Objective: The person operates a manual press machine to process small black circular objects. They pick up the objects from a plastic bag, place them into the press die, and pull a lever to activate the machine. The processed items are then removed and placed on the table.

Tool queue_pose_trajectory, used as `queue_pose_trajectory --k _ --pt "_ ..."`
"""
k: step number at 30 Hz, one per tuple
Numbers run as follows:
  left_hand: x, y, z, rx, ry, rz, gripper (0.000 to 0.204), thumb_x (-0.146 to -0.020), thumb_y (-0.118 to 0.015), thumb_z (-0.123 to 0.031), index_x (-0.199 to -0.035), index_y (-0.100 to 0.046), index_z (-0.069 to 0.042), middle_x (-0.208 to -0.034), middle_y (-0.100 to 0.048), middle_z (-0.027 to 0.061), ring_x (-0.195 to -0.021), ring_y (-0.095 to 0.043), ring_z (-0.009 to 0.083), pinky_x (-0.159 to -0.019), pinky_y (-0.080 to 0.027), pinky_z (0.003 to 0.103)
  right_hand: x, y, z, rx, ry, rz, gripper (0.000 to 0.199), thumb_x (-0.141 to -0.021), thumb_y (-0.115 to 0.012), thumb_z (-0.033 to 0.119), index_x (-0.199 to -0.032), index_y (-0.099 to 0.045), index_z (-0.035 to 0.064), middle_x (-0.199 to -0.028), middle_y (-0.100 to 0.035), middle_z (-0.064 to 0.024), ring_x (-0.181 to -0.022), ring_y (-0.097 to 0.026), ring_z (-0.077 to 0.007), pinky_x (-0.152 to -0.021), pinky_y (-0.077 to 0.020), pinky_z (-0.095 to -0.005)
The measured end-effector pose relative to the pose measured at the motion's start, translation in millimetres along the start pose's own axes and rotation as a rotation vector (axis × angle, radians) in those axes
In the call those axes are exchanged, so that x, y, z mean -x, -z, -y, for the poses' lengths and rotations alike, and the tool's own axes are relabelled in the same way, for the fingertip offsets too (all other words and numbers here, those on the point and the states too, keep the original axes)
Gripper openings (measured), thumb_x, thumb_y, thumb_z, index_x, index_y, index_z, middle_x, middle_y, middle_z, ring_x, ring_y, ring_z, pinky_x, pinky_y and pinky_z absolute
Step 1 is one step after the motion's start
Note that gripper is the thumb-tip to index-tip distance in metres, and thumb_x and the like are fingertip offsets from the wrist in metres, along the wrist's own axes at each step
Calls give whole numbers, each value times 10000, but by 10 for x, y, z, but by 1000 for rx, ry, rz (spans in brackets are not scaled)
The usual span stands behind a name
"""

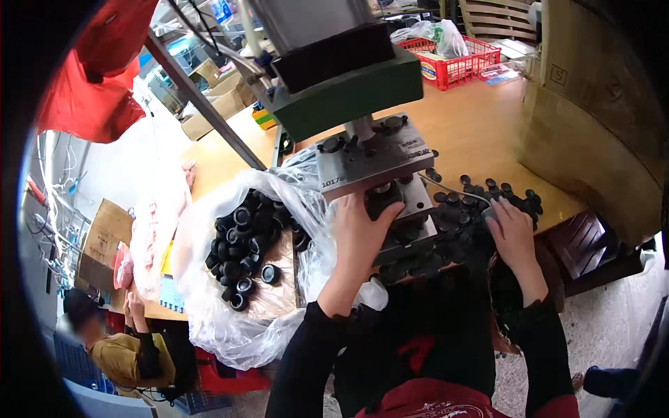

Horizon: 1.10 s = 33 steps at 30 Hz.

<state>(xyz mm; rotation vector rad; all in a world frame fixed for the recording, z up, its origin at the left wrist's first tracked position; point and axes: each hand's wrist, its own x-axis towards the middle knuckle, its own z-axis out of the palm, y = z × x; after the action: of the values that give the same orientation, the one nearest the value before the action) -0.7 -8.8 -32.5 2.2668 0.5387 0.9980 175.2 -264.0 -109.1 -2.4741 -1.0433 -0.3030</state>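
A metal press head with a green block (348,94) and a steel plate (376,160) stands in front of me. My left hand (359,226) reaches in beneath the plate. Its thumb and fingers are around a black round part (383,202) on the lower fixture; the plate partly hides the part. To the right, my right hand (512,233) is at the edge of a heap of small black round pieces (456,212). Its fingers are bent and close together by the end of a thin grey cable (460,189); what they hold is hidden.
Black ribbed caps (244,244) fill an open clear plastic bag (202,306) at left. A red crate (463,66) stands at the back of the wooden table (481,132). Tall cardboard (592,125) borders the right. A person in a mustard top (132,359) works at lower left.
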Motion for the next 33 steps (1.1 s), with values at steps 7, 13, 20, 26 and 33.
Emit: queue_pose_trajectory --k 7,13,20,26,33 --pt "570 789 369 -282 81 -84 361 -819 -747 -163 -1128 -608 -37 -1021 -619 144 -934 -619 291 -814 -495 368 -20 -252 -54 141 -77 134 457 -1004 -468 380 -1343 -551 84 -1388 -532 -115 -1306 -461 -250 -1111 -276 -415" --pt "1232 1689 1615 -987 440 141 648 -708 -812 -327 -1260 -561 -96 -1044 -613 185 -942 -596 383 -818 -476 453 32 -170 -22 -289 -67 -72 418 -989 -523 310 -1331 -552 71 -1357 -548 -126 -1259 -472 -300 -1081 -309 -430" --pt "1147 1705 1522 -113 530 33 523 -721 -819 -125 -1151 -555 12 -1067 -658 119 -916 -658 199 -782 -514 287 -243 195 1414 -496 262 -146 473 -863 -698 343 -1220 -601 49 -1156 -610 -143 -1097 -541 -299 -956 -382 -418" --pt "819 1532 455 623 493 97 584 -806 -699 87 -1338 -463 41 -1116 -626 102 -991 -621 143 -877 -508 267 -725 25 1873 -529 222 -197 398 -754 -790 285 -1046 -640 59 -1101 -610 -141 -1072 -557 -341 -900 -448 -431" --pt "405 984 -1 434 250 171 626 -741 -801 -45 -1289 -514 49 -1095 -641 113 -999 -628 163 -889 -500 298 -728 129 1788 -601 159 -175 424 -729 -775 215 -1081 -608 48 -1061 -590 -165 -997 -600 -342 -860 -491 -439"
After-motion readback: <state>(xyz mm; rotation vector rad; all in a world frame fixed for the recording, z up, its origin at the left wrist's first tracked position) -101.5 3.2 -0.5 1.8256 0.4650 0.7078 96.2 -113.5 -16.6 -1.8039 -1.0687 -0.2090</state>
